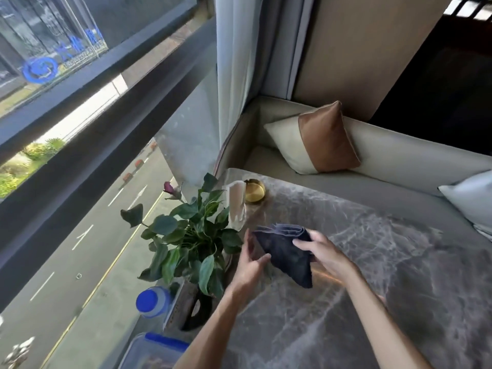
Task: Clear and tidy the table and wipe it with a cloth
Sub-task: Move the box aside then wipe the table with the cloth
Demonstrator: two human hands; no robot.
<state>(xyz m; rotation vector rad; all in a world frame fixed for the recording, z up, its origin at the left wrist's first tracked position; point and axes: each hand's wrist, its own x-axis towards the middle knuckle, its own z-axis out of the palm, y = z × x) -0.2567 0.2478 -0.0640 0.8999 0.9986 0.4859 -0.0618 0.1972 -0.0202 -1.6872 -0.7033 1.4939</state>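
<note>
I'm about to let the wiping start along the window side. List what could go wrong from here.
1. The tall clear glass stands at the table's window-side edge, just beyond the dark cloth; a sweep there could tip it.
2. The potted plant's leaves overhang the spot beside the left hand; the cloth could snag them.
3. The right hand holds the cloth bunched, a corner hanging; it may drag against the gold dish.

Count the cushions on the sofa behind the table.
2. One cream-and-brown cushion leans upright against the sofa back near its corner; one pale cushion sits at the right edge, cut off by the frame. More may lie beyond view.
</note>
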